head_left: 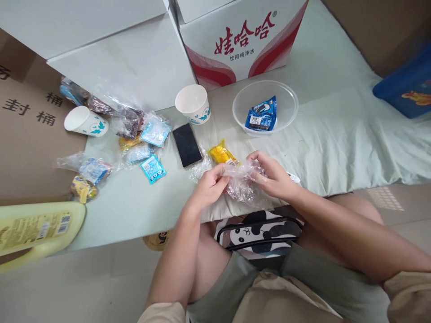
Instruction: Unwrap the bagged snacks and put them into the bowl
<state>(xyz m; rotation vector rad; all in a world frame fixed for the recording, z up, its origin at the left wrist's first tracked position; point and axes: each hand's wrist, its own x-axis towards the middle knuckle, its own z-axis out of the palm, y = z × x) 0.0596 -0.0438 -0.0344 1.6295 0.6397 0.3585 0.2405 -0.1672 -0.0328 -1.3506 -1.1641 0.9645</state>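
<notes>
Both of my hands grip a crumpled clear plastic bag [244, 188] at the near edge of the cloth-covered surface. My left hand [213, 183] pinches its left side between thumb and fingers. On the opposite side, my right hand [272, 176] has its fingers curled into the film. Whether anything lies inside the bag I cannot tell. Just beyond the bag is a yellow packet [222, 153]. More crinkled clear plastic [200, 168] lies left of it, beside a dark-screened phone [187, 145]. Farther back, a clear plastic bowl [286, 114] holds blue packets [261, 115].
A paper cup [192, 104] stands upright; another paper cup [85, 121] lies tilted at left among several small packets [153, 168]. White cartons [242, 45] line the back. A yellow jug [40, 231] is at lower left, a blue container [406, 83] at right.
</notes>
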